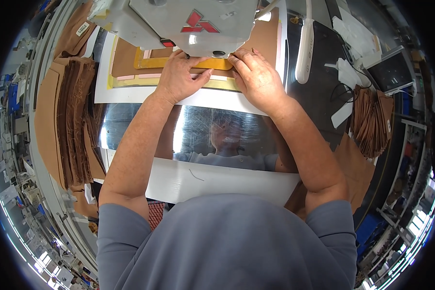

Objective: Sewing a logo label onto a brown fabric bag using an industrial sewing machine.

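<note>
Under the sewing machine head (188, 24), the left hand (179, 79) and right hand (256, 77) press flat, fingers spread, on the yellow template (150, 63) over brown leather (125, 60). Even pressure, fingertips clear of the needle, should keep the layers from shifting.

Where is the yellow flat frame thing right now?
In the head view, the flat yellow frame lies at top centre on brown material, under the grey sewing machine head, with the left hand and right hand pressing on it.

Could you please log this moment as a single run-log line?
left hand: flat on brown piece | right hand: pressing yellow template | sewing machine head above | brown stack at left
</note>
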Demonstrator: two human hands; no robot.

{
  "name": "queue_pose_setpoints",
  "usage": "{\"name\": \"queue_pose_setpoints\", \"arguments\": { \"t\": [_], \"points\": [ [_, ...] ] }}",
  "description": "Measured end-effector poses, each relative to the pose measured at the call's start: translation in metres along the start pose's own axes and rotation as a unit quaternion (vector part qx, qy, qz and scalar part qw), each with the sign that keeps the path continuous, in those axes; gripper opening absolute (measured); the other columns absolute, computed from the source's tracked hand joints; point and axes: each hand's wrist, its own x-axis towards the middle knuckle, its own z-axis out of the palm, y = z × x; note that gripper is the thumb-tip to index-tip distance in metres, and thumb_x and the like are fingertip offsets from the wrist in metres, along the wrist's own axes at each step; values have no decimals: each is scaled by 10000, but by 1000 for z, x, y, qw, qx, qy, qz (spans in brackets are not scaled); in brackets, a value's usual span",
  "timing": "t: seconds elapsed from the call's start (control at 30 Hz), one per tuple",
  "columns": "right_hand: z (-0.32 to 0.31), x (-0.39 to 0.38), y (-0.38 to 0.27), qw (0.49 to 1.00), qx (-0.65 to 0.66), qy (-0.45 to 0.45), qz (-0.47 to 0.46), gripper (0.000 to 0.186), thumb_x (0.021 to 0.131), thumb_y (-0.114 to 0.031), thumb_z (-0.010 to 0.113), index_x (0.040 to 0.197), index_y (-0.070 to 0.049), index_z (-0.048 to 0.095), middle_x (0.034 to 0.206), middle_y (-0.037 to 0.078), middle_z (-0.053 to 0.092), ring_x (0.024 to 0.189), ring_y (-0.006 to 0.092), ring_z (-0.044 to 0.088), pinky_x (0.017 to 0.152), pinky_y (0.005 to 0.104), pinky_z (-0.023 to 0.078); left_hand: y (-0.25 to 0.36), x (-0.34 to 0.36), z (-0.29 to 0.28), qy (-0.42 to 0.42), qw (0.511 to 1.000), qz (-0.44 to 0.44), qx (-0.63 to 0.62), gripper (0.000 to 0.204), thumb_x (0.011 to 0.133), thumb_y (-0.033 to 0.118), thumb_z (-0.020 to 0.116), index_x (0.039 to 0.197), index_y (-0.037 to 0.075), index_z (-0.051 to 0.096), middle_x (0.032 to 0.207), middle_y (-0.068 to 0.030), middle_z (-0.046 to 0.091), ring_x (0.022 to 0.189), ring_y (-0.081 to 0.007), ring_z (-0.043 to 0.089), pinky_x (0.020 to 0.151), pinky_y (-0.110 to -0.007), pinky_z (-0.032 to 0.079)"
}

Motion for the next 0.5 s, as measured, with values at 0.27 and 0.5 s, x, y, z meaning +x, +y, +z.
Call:
{"name": "queue_pose_setpoints", "arguments": {
  "t": [0.27,0.5],
  "points": [
    [1,1,-1,1000,-8,6,6,378,926,-152,661,1295,-73,640,1336,79,633,1258,269,610,1167,490,431,15,-55,-23,38,998,3,41,483,858,238,769,1311,100,671,1405,-94,641,1361,-253,545,1174,-455,334],
    [1,-8,-6,1000,-18,-1,6,399,954,-194,653,1335,-82,616,1409,82,590,1335,260,553,1189,497,394,46,-155,-42,11,993,-80,87,548,916,258,685,1418,66,577,1536,-126,530,1476,-289,438,1223,-488,211]
  ]
}}
